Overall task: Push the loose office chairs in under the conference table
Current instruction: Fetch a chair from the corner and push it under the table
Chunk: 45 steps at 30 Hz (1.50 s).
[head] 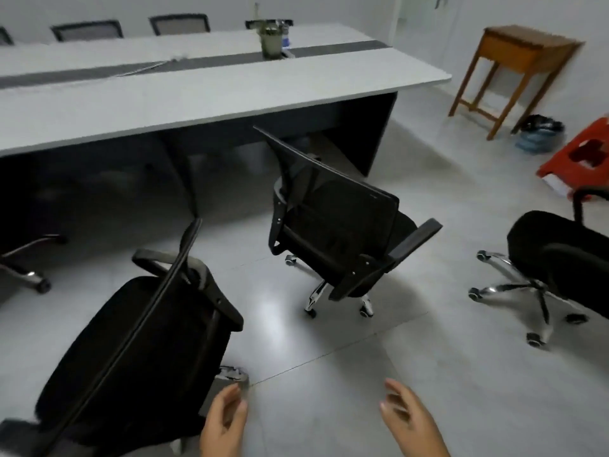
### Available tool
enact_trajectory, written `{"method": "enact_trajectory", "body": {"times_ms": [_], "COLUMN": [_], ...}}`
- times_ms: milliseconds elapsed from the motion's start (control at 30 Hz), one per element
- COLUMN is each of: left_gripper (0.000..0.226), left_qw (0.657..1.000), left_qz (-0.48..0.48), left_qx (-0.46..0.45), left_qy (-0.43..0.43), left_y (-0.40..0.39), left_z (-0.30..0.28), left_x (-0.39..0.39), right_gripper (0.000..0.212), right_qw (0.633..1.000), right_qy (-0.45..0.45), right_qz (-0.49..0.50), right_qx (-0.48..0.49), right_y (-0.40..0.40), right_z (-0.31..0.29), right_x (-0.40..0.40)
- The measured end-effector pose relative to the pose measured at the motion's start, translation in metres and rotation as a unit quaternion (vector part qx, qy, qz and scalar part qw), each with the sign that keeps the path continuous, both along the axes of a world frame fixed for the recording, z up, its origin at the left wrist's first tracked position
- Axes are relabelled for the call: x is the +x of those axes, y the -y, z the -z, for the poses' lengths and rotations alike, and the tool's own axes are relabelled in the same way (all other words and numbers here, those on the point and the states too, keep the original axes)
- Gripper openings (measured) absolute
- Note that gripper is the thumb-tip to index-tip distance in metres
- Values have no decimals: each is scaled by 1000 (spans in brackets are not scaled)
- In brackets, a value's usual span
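A long grey conference table point(204, 94) with dark legs fills the upper left. Three black office chairs stand loose on the floor in front of it: a near chair point(131, 351) at lower left, a middle chair point(336, 225) with its mesh back toward me, and a right chair point(560, 258) cut off by the frame edge. My left hand point(224, 423) hovers just right of the near chair's back, fingers curled and apart, holding nothing. My right hand point(412, 420) is out over bare floor, fingers spread and empty.
A chair base point(29, 262) pokes out from under the table at far left. More chairs point(179, 24) line the table's far side. A plant pot point(272, 41) stands on the table. A wooden side table point(517, 67), a bin point(540, 133) and a red stool point(580, 153) sit at right.
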<state>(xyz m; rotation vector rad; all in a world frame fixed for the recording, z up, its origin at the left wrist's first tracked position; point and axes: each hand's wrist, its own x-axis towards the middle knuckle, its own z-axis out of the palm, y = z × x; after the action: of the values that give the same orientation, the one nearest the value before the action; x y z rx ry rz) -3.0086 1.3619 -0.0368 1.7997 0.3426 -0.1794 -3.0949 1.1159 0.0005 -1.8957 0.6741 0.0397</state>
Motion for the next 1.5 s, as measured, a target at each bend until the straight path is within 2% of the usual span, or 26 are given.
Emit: {"method": "enact_trajectory", "body": {"times_ms": [67, 167, 267, 333, 433, 500, 533, 600, 667, 733, 767, 900, 1000, 1133, 1267, 1333, 1500], "left_gripper": [30, 23, 26, 24, 24, 44, 51, 51, 54, 56, 56, 51, 65, 66, 70, 74, 71], "left_qw": [999, 992, 978, 968, 941, 917, 910, 901, 866, 855, 846, 821, 806, 826, 810, 808, 809], "left_qz": [-52, -127, -201, -233, -255, -245, -218, -142, -92, -56, -52, -46, -54, -84, -79, -78, -105], "left_qx": [-7, -10, -17, 25, 158, 265, 313, 402, 490, 515, 530, 565, 581, 546, 574, 578, 572], "left_qy": [8, 26, 58, 91, 157, 171, 162, 80, 29, 14, 24, 69, 101, 115, 87, 83, 87], "left_y": [8, 6, -9, -25, -55, -79, -92, -114, -131, -138, -141, -175, -214, -253, -277, -285, -296], "left_z": [-6, -23, -47, -63, -82, -89, -87, -79, -74, -67, -61, -51, -50, -54, -54, -54, -53], "left_x": [1, 2, 10, 19, 38, 57, 66, 79, 84, 84, 84, 89, 88, 89, 105, 117, 159], "right_gripper": [52, 33, 33, 39, 48, 59, 65, 79, 91, 88, 85, 82, 70, 51, 52, 59, 70], "right_qw": [995, 981, 960, 932, 873, 831, 804, 747, 686, 631, 622, 599, 600, 622, 643, 651, 643], "right_qy": [8, 30, 69, 106, 177, 228, 254, 249, 239, 286, 320, 351, 340, 350, 385, 424, 485], "right_qz": [-101, -190, -272, -344, -436, -469, -486, -542, -584, -593, -580, -605, -609, -592, -548, -509, -470], "right_qx": [10, -7, -27, -51, -131, -192, -229, -293, -362, -410, -418, -390, -393, -375, -373, -371, -361], "right_y": [18, 18, -11, -43, -100, -142, -162, -192, -205, -207, -208, -229, -251, -280, -304, -310, -324], "right_z": [1, -4, -10, -20, -38, -43, -42, -38, -34, -29, -26, -22, -22, -8, -4, -1, 9], "right_x": [41, 103, 156, 189, 240, 273, 289, 318, 346, 365, 372, 379, 371, 354, 350, 359, 404]}}
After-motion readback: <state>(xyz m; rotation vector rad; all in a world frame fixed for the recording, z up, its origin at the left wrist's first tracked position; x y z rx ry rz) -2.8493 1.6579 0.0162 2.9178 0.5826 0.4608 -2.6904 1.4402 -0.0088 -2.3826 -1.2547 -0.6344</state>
